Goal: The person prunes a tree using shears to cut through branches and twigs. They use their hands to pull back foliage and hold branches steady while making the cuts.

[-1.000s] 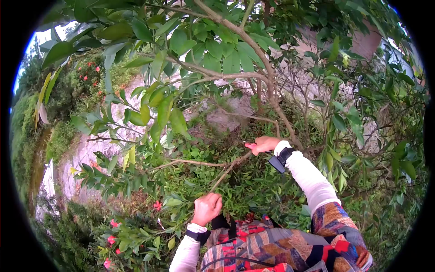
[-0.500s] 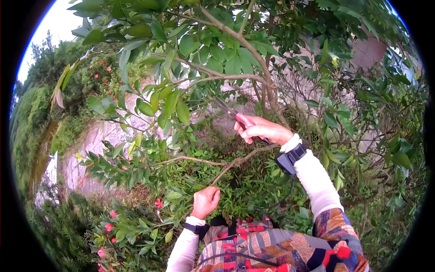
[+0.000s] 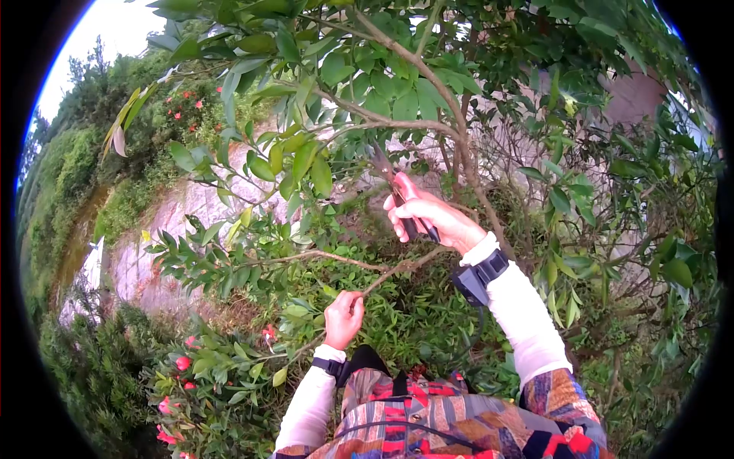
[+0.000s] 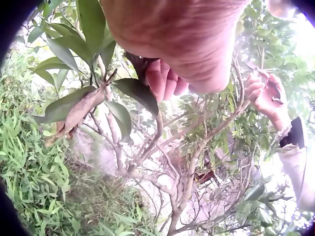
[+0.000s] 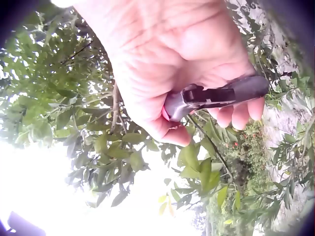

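Observation:
In the head view, my right hand (image 3: 436, 216) holds pruning shears (image 3: 404, 185) with a red and black handle. Their blades point up and left, close to the leafy twigs under a forked limb (image 3: 413, 124). The right wrist view shows the black handle (image 5: 211, 98) lying across the palm, fingers behind it. Lower down, my left hand (image 3: 344, 317) grips a thin branch (image 3: 390, 273) that slants down from the right. From the left wrist, curled fingers (image 4: 162, 81) show beside dark green leaves and a dry brown leaf (image 4: 81, 110); the palm hides much of the grip.
A thicker stem (image 3: 485, 199) rises right of the shears. Leafy twigs (image 3: 294, 157) hang at the left, and a dense bush (image 3: 657, 252) stands on the right. Red flowers (image 3: 183, 363) grow at the lower left. Pale ground (image 3: 153, 268) shows beyond the greenery.
My right hand has moved up from beside the lower branch and turned, bringing the shears' blades up to the upper twigs. The left hand stays on its branch. The head view has shifted slightly.

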